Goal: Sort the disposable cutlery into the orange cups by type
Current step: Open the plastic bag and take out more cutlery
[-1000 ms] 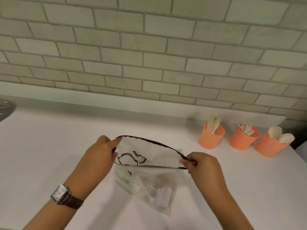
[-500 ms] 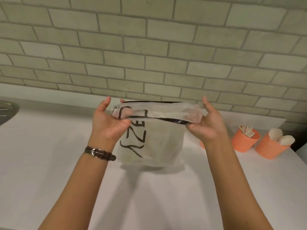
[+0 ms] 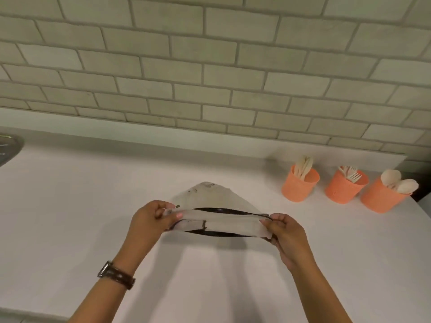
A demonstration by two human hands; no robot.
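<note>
A translucent plastic bag with a dark zip strip is stretched between my hands over the middle of the white counter. My left hand pinches its left end and my right hand pinches its right end. The bag's body folds away behind the strip; I cannot see what it holds. At the back right stand three orange cups: the left cup holds pale knives, the middle cup holds forks, the right cup holds spoons.
The white counter runs left to a metal sink rim. A tiled wall backs it. The counter's right edge falls away just past the spoon cup.
The bag was lifted up in front of the wall half a second ago; now my hands have lowered it toward the counter and turned it flat, zip strip facing me.
</note>
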